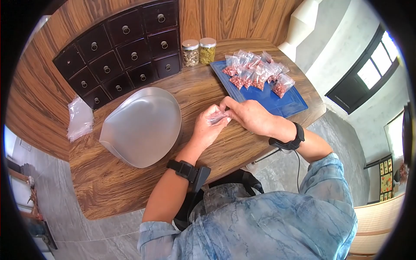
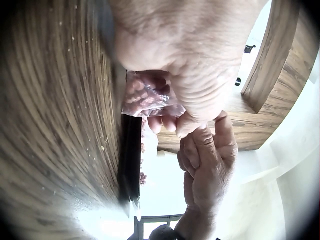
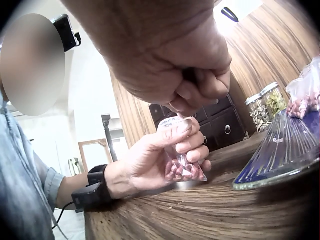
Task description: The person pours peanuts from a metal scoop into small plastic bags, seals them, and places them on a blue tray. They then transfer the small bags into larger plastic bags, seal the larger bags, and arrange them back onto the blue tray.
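Note:
My left hand [image 1: 206, 129] grips a small clear zip bag [image 3: 184, 169] of reddish peanuts, its thumb across the bag's upper part. The filled bottom hangs below the fingers, close over the table in the right wrist view. At the bag's top edge, my right hand [image 1: 256, 117] pinches with thumb and curled index finger, right beside the left thumb. In the left wrist view, peanuts show through the bag [image 2: 147, 95] under the left palm. Beyond the hands lies a blue tray [image 1: 260, 98] bearing several filled peanut bags [image 1: 260, 76].
Left of the hands sits a metal scoop-shaped pan [image 1: 143, 125]. Flat clear bags [image 1: 80, 119] lie at the table's left edge. A dark drawer cabinet [image 1: 119, 56] and two lidded jars [image 1: 207, 52] stand along the back. Small crumbs dot the wooden table [image 1: 108, 182].

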Tool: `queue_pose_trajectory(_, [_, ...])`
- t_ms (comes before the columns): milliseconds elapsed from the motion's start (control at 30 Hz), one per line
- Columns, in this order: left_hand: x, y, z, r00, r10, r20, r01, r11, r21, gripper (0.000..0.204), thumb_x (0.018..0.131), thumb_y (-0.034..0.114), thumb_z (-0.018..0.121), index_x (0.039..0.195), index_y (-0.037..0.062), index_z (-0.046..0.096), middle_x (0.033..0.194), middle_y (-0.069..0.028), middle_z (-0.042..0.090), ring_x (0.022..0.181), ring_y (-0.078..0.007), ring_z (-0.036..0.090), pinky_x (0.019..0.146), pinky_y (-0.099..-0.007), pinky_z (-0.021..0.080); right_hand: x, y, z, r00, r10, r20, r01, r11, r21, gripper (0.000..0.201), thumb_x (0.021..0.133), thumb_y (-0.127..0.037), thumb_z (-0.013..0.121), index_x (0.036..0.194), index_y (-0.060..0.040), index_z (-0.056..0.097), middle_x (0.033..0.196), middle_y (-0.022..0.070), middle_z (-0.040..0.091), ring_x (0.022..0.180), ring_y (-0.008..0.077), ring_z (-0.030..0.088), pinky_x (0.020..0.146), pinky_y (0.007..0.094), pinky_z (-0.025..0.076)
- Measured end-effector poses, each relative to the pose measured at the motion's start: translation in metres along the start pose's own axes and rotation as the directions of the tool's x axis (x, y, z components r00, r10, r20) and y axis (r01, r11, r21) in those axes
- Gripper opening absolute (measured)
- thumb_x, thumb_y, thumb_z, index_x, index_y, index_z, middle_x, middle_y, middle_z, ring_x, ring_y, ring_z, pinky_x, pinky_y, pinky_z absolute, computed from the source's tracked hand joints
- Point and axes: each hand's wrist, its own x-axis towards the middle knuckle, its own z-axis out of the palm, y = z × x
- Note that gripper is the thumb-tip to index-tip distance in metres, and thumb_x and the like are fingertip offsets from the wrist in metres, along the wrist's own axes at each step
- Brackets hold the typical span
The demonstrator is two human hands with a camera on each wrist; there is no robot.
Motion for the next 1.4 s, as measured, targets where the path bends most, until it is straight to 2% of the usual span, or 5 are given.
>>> queue_pose_trajectory(700, [-0.003,0.01,-0.001,0.997,0.023,0.071,-0.022,1.0,-0.011,0.019,0.081,-0.009,0.063,0.091,0.0048,0.054,0.085,0.0022,0.057,0.077,-0.0045,0.053,0.071,-0.0223,0.048,-0.004,0.004,0.008,0.973,-0.21,0.098,0.158,0.912,0.379,0.025,0.093,-0.017,0.05,0.118,-0.0156,0.052,0.076,0.0164,0.062,0.073,0.0392,0.061,0.062,0.0449,0.046])
queue_pose_trajectory(800, [0.001,-0.001,0.0,0.999,0.01,0.049,-0.009,1.0,-0.022,0.018,0.081,-0.009,0.062,0.09,0.0045,0.054,0.083,0.002,0.057,0.076,-0.0042,0.053,0.068,-0.0208,0.046,-0.005,-0.005,-0.004,0.963,-0.016,0.27,0.006,0.999,0.038,0.034,0.091,-0.015,0.05,0.125,-0.0168,0.05,0.082,0.0175,0.064,0.074,0.0389,0.062,0.063,0.0445,0.047])
queue_pose_trajectory(1200, [0.0,0.001,0.003,0.999,-0.007,-0.043,0.004,0.998,-0.059,0.019,0.079,-0.007,0.066,0.089,0.0035,0.054,0.079,0.0033,0.054,0.074,-0.0029,0.052,0.066,-0.0201,0.046,-0.008,-0.005,0.0,0.993,-0.105,0.049,0.097,0.985,0.143,0.031,0.093,-0.014,0.05,0.125,-0.0099,0.05,0.083,0.0125,0.067,0.074,0.0323,0.066,0.064,0.04,0.05])
queue_pose_trajectory(1300, [0.0,-0.001,0.001,0.997,-0.014,-0.07,0.019,0.997,0.073,0.023,0.074,0.007,0.076,0.081,0.004,0.054,0.071,0.0009,0.057,0.066,-0.0054,0.049,0.062,-0.024,0.045,0.004,-0.004,-0.009,0.999,-0.017,-0.029,0.03,0.838,0.545,0.02,0.096,-0.016,0.049,0.112,-0.0058,0.055,0.067,0.003,0.058,0.057,0.0151,0.056,0.054,0.0305,0.044])
queue_pose_trajectory(1400, [0.0,0.0,0.001,0.999,0.008,-0.045,-0.005,0.997,0.073,0.025,0.074,0.01,0.077,0.078,0.0038,0.053,0.069,0.0004,0.056,0.065,-0.0057,0.048,0.061,-0.0245,0.044,0.015,-0.01,-0.02,0.968,0.238,0.075,-0.149,0.312,0.938,0.016,0.099,-0.017,0.046,0.097,-0.005,0.056,0.059,-0.008,0.033,0.049,0.0031,0.027,0.045,0.0202,0.023])
